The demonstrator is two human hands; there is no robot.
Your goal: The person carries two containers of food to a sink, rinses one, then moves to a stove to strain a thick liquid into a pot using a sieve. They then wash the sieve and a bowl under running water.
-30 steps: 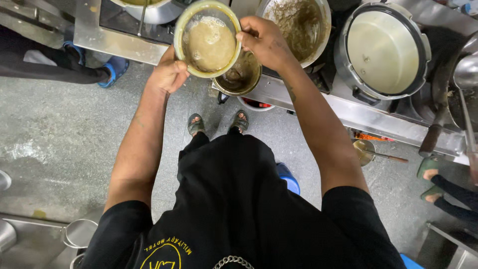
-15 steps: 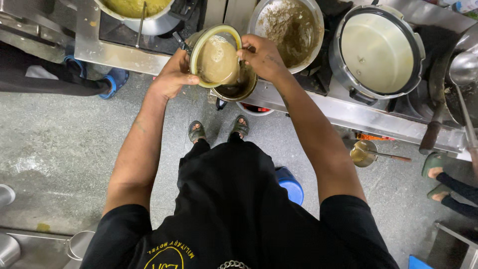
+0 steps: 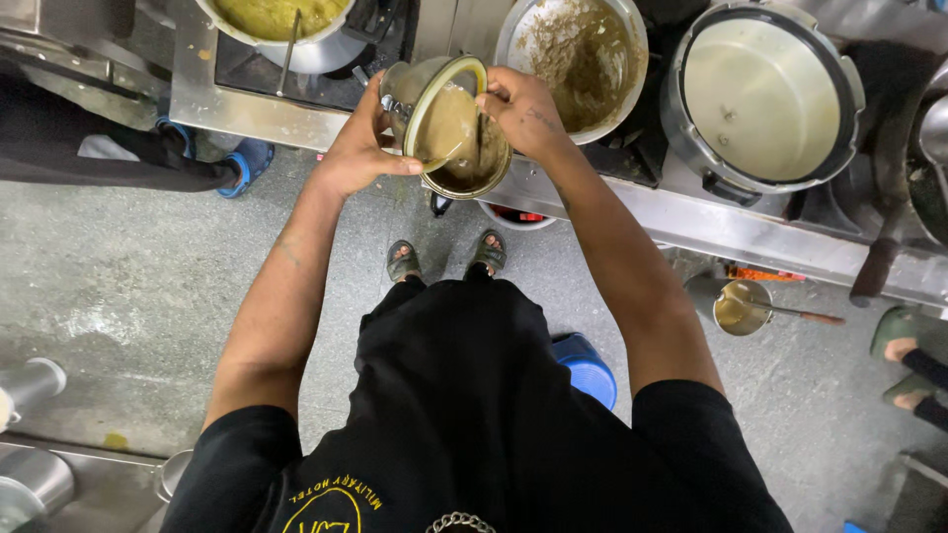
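My left hand (image 3: 357,148) and my right hand (image 3: 521,111) hold a round steel bowl (image 3: 434,99) with a yellowish rim, tipped steeply towards me. Brown gravy runs out of it into a second steel bowl (image 3: 474,178) just beneath, at the front edge of the steel stove counter (image 3: 247,104). Right behind the bowls sits a wide pot (image 3: 583,54) smeared with brown-green gravy.
A pot of yellow curry with a ladle (image 3: 281,25) stands on the left burner. A large lidded pressure cooker (image 3: 760,94) is at the right. On the grey floor lie a small ladle of gravy (image 3: 743,308) and a blue stool (image 3: 585,365). Another person's feet (image 3: 899,341) show at right.
The bowl was held level and high over the counter; both hands have lowered it and tilted it over, and its gravy now pours into the bowl below.
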